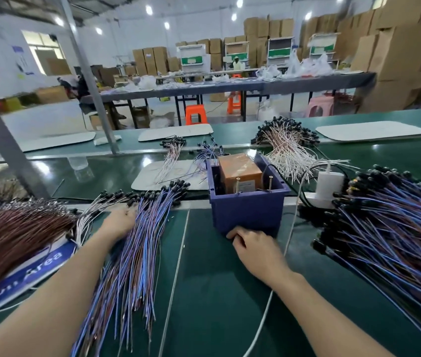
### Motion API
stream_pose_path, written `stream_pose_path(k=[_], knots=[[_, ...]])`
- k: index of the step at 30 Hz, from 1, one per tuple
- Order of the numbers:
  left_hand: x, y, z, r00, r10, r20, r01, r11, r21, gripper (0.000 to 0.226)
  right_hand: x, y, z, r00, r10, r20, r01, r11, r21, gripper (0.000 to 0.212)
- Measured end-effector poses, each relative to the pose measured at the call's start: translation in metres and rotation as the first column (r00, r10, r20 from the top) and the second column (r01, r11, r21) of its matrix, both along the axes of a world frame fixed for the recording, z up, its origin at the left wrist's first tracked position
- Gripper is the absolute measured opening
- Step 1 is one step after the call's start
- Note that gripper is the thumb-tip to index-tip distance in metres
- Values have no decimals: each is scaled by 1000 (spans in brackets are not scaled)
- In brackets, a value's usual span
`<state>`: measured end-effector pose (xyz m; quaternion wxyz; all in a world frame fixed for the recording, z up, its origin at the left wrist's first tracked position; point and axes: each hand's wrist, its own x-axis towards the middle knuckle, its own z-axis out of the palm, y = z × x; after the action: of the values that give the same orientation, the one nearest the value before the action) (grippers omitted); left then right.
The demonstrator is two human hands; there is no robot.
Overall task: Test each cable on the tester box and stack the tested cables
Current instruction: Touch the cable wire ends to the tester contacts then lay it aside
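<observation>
1. Behind my table stands a big hall with stacks of cardboard boxes point(397, 60), long work tables and orange stools point(196, 114).
2. The green table point(217, 279) in front of me carries several piles of cables.
3. The tester box point(248, 215), dark blue and open on top, stands in the middle of the table, with an orange block point(240, 173) inside it.
4. My right hand point(253, 249) lies on the table at the foot of the box. Its fingers are curled under, the knuckles touch the front wall, and I see nothing held in it.
5. My left hand point(120, 222) rests on the blue and purple cables point(137, 253) left of the box, near their black plug ends. The fingertips are hidden among the wires, so I cannot tell if they pinch one.
6. A second pile of blue cables point(389, 228) lies at the right of the box, well apart from the first.
7. Brown cables point(11, 235) lie at the far left, partly over a blue sign point(36, 269).
8. White and pink cables point(289, 150) lie behind the box.
9. A white adapter point(329, 185) stands between the box and the right pile, and a white cord point(263, 318) runs along the table towards me.
</observation>
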<state>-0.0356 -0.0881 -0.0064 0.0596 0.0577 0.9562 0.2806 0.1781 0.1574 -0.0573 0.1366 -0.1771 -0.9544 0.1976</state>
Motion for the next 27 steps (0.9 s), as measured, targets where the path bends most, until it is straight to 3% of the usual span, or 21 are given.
stream_pose_path(k=[2, 7, 10, 14, 21, 27], knots=[[-3, 2, -4, 1000, -16, 6, 15, 999, 51, 50, 0, 1, -2, 1000, 0, -10, 0, 1000, -18, 25], [-1, 8, -9, 1000, -14, -28, 15, 999, 36, 23, -2, 4, -4, 999, -16, -29, 15, 999, -47, 25], [-1, 6, -12, 996, 41, -75, -38, 999, 34, 30, -1, 4, -4, 999, -13, -31, 11, 999, -42, 25], [-3, 4, -17, 980, 146, -133, -133, 986, 101, 19, 0, 4, -3, 999, -19, -39, 16, 998, -67, 25], [1, 15, -14, 943, 279, -181, -237, 946, 223, 41, 2, 7, 0, 996, -34, -83, 18, 983, -185, 23], [8, 19, -4, 967, 172, -188, -182, 983, -38, 39, 4, 8, 0, 991, -48, -126, 20, 975, -219, 22]])
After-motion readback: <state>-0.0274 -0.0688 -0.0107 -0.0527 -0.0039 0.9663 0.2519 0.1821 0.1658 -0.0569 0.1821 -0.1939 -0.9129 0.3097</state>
